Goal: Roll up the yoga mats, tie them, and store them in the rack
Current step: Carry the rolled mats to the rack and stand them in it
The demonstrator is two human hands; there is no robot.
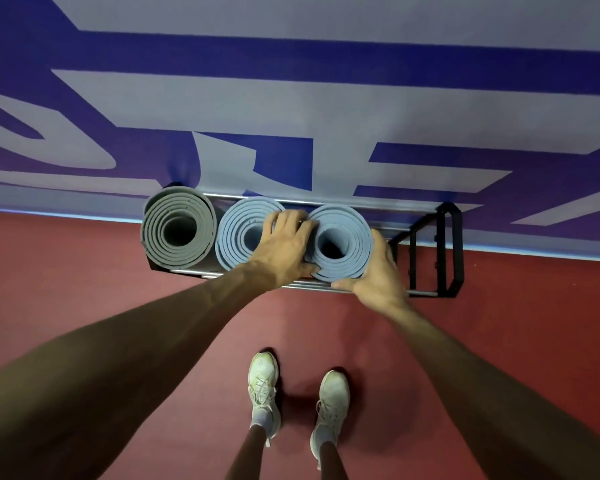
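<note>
Item: blue mat (352, 223), rolled, standing on end in the rack (449, 251), touching the neighbouring mat (234, 237). Soft foam, likely light, springy. I am watching left hand (284, 244) and right hand (378, 271) curling round its flanks, the safest hold.

Left of our left hand (284, 244) there is no way in: the middle mat (234, 233) sits just beside the mat (343, 233) we hold, and the grey mat (177, 230) fills the rack's end beyond it. Right of our right hand (378, 271) the rack (440, 244) stands open, its slots split only by black bars, so a hand could pass there. Beyond both hands the wall (326, 109) closes the back, while the floor (482, 323) on our side lies free.
</note>
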